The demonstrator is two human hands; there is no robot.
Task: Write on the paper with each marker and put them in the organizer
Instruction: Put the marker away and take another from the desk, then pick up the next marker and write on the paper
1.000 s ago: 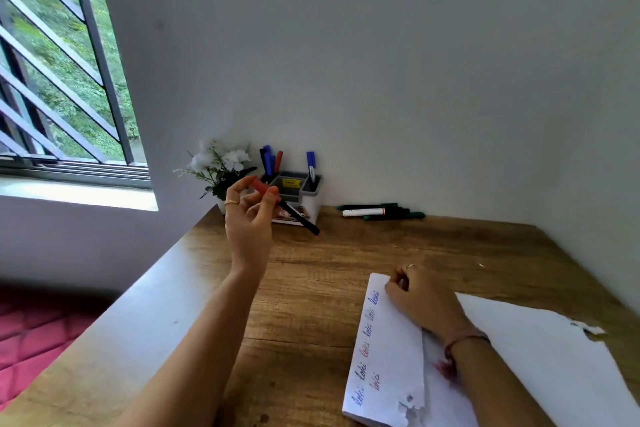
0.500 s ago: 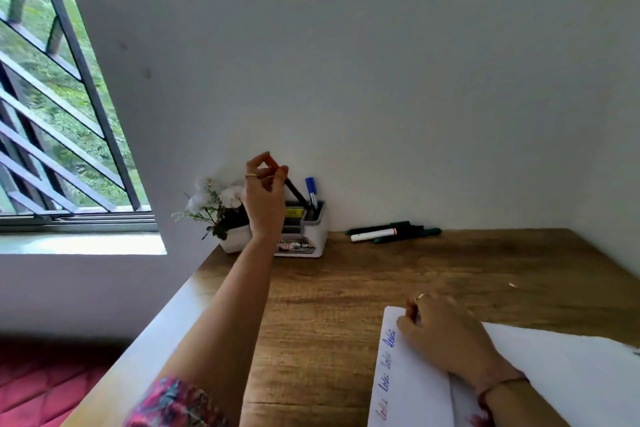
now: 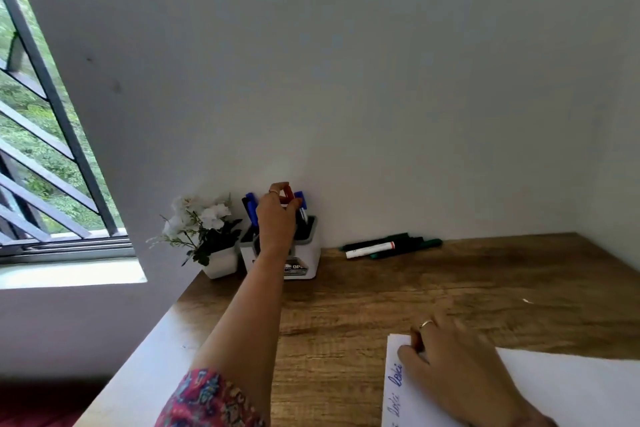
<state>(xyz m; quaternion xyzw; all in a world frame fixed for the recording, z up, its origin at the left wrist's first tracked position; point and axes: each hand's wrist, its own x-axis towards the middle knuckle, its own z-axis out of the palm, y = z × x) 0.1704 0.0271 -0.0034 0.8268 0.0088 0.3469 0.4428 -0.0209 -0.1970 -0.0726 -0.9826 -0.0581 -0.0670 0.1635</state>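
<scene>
The left hand (image 3: 277, 218) pinches a red-capped marker (image 3: 288, 193) above the organizer (image 3: 304, 253), which stands at the desk's (image 3: 346, 305) far edge against the wall; the marker looks partly inside, though the hand hides its tip. Next it needs lowering and releasing. The right hand (image 3: 457, 374) presses loosely curled fingers on the paper (image 3: 571, 392) near the front edge. Spare markers (image 3: 388, 246) lie right of the organizer, with bare desk between.

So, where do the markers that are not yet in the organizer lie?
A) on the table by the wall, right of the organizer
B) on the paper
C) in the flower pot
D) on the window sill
A: the loose markers lie on the table against the wall, right of the organizer.
</scene>
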